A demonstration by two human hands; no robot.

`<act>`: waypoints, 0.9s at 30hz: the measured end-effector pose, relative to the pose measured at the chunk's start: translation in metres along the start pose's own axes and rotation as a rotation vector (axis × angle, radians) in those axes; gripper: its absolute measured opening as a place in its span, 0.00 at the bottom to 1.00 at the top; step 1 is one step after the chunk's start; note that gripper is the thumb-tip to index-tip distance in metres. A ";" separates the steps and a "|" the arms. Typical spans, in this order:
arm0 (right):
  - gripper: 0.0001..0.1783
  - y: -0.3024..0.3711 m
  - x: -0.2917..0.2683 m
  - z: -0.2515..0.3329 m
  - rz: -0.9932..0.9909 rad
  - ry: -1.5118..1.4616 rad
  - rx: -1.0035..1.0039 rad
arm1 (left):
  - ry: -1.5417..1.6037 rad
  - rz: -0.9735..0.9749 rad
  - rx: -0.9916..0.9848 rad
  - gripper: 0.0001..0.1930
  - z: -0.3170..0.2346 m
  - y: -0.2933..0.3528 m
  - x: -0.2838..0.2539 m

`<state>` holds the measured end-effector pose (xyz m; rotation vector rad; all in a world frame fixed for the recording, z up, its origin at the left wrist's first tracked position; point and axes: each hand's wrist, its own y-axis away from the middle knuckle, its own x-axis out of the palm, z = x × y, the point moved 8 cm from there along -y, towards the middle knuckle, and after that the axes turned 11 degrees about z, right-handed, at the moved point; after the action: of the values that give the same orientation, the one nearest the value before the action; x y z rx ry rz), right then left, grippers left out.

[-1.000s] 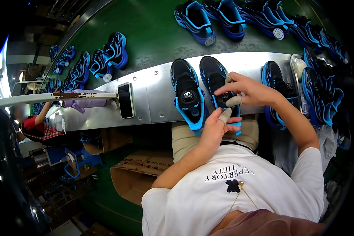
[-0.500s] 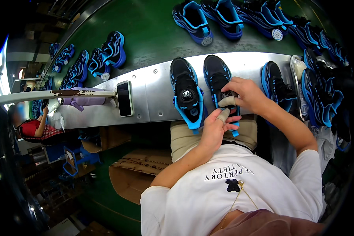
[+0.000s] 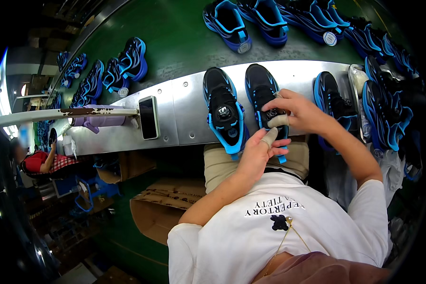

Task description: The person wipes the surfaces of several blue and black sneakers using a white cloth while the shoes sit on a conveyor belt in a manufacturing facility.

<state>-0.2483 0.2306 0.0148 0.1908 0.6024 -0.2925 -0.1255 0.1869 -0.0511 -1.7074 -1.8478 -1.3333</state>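
Note:
Two black-and-blue sneakers stand side by side on the metal ledge, toes pointing away from me. The left sneaker (image 3: 219,90) is untouched; its round dial and open collar show. On the right sneaker (image 3: 259,81), my right hand (image 3: 299,112) has its fingers closed over the dial and tongue, partly covering them. My left hand (image 3: 256,154) is at the collar of that same shoe, thumb and forefinger close together at its edge, other fingers spread rightward. Pale coverings wrap a finger on each hand. What the left fingertips pinch is partly hidden.
More sneakers (image 3: 268,23) line the green belt (image 3: 184,47) beyond the ledge (image 3: 184,111). Another sneaker (image 3: 330,97) stands at my right, beside a metal tray (image 3: 356,78). A phone (image 3: 148,117), purple bottle (image 3: 102,119) and painted bar (image 3: 42,117) lie left. A co-worker (image 3: 49,161) sits far left.
My right fingers have shifted slightly over the dial and tongue. The left hand stays at the collar. The whole view has moved a little.

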 end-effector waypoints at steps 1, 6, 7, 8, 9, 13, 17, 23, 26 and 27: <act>0.18 -0.001 0.001 0.004 0.083 -0.035 -0.033 | 0.005 0.010 0.000 0.15 0.000 0.000 0.000; 0.15 -0.002 0.013 -0.001 -0.111 0.127 -0.018 | 0.042 -0.039 0.050 0.15 0.013 -0.007 -0.002; 0.15 -0.001 0.019 -0.001 -0.110 0.130 -0.015 | 0.067 -0.044 0.067 0.15 0.013 -0.008 -0.001; 0.15 0.003 0.018 0.000 -0.180 0.151 0.004 | 0.091 -0.049 0.084 0.15 0.012 -0.008 0.000; 0.15 0.007 0.016 0.000 -0.253 0.168 0.022 | 0.089 -0.049 0.080 0.15 0.011 -0.007 -0.001; 0.17 -0.004 -0.001 0.001 0.002 0.044 -0.095 | 0.064 -0.032 0.022 0.15 0.010 -0.006 0.000; 0.16 -0.002 0.010 -0.005 -0.070 0.081 0.007 | 0.106 -0.024 0.048 0.16 0.016 -0.010 0.004; 0.16 0.006 0.004 -0.002 -0.186 0.024 0.103 | -0.219 0.158 -0.192 0.19 -0.015 0.008 0.019; 0.15 0.004 -0.027 -0.031 -0.256 -0.130 0.223 | -1.198 -0.087 0.539 0.11 -0.119 0.039 0.015; 0.15 0.001 -0.038 -0.035 -0.266 -0.083 0.315 | -1.429 -0.315 0.602 0.12 -0.144 0.045 0.011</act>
<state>-0.2956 0.2488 0.0088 0.4003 0.4967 -0.6507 -0.1398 0.0768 0.0519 -2.1370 -2.7614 0.7621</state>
